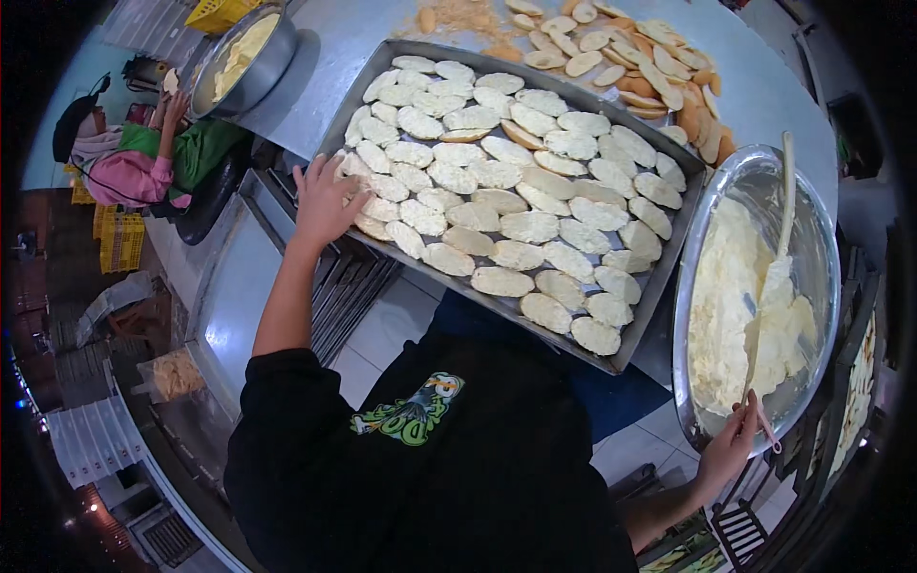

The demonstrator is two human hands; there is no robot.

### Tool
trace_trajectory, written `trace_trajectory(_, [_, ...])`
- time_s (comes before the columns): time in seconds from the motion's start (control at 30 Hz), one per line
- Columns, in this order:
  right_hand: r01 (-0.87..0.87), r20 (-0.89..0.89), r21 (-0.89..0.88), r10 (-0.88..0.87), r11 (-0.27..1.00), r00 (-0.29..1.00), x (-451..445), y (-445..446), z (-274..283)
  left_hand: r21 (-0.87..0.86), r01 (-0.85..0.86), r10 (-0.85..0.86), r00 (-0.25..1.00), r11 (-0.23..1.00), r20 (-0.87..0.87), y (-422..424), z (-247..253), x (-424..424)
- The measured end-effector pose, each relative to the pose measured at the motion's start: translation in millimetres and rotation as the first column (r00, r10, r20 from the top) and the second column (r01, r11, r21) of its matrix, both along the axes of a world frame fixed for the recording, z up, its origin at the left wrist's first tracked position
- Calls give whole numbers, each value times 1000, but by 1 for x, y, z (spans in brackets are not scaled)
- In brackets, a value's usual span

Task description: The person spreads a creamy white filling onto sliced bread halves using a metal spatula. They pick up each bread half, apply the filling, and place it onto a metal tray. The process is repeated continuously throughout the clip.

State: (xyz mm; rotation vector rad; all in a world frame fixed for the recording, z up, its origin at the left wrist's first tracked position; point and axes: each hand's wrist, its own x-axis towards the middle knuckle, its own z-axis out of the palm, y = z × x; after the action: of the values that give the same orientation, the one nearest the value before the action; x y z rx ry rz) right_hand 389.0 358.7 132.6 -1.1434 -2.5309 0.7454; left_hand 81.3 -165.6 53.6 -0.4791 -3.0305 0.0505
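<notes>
A metal baking tray (648,294) lies before me, filled with rows of oval bread slices (501,281) bearing a pale spread. My left hand (328,197) rests with fingers apart over the slices at the tray's left corner; whether it touches one cannot be told. At the right, my right hand (729,440) is closed on the lower end of a spatula or flat spreading knife (752,351), over the rim of a large metal bowl (688,301) of pale cream (727,286). A second long-handled spatula (786,193) leans in that bowl.
Plain bread slices (645,64) are heaped on the metal table (774,93) beyond the tray, beside crumbs. Another bowl of cream (283,61) stands at the upper left, near a seated person (136,161). Stacked trays (351,294) are below at left, racks at right.
</notes>
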Motion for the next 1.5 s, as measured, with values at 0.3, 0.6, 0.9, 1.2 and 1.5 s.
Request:
trace_trajectory(0.3, [-18,4,-15,18,1000,1000,-5,2,8,-25,-74,77,991,997,110,4,1,-2])
trace_trajectory(0.6, [-52,-28,125,56,991,998,4,25,50,66,-108,97,982,992,160,-9,-4,-5])
trace_trajectory(0.9, [-219,272,121,180,968,945,-1,56,69,863,-311,553,832,399,45,-52,-16,16])
trace_trajectory(1.2, [-382,426,229,261,895,866,-18,34,45,901,-433,657,677,-10,332,-64,-55,21])
trace_trajectory(1.5, [-595,-243,-241,545,767,802,24,-46,87,596,-615,-55,719,-516,693,-45,-62,8])
